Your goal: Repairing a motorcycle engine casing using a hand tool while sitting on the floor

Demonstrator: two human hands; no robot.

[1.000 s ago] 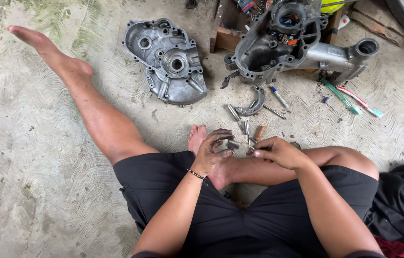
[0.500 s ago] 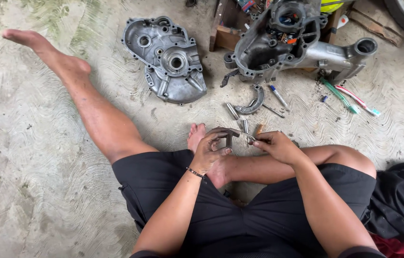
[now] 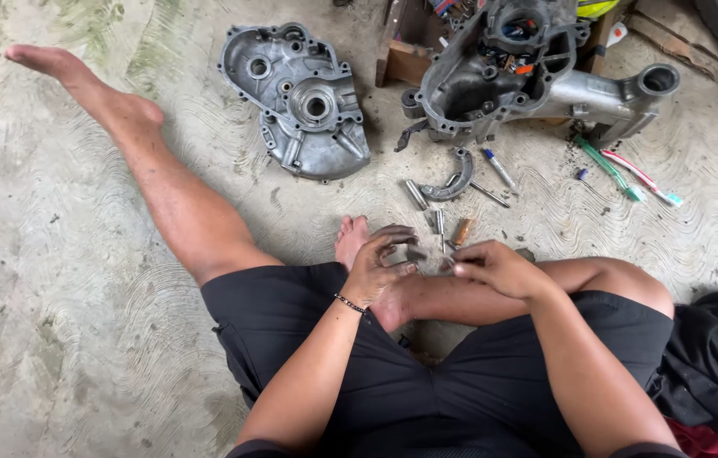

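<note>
While engine case (image 3: 494, 80) lies split, cover (image 3: 299, 102) off, my left hand (image 3: 380, 267) pinches small metal part (image 3: 416, 253); right hand (image 3: 494, 267) fingers closed on it too; reassembly all left.

Concrete floor (image 3: 79, 280), engine cover (image 3: 299, 102), crankcase (image 3: 537, 85), toothbrushes (image 3: 630, 174)

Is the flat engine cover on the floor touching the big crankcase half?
No. The flat engine cover lies apart from the crankcase half, with bare concrete floor between them.

Seated on concrete floor (image 3: 79, 280), left hand (image 3: 378, 270) and right hand (image 3: 494, 268) pinching small metal part (image 3: 427, 259) between fingers (image 3: 399, 246); bolts (image 3: 439, 222), brake shoe (image 3: 454, 178), crankcase cover (image 3: 299, 100) just beyond.
</note>
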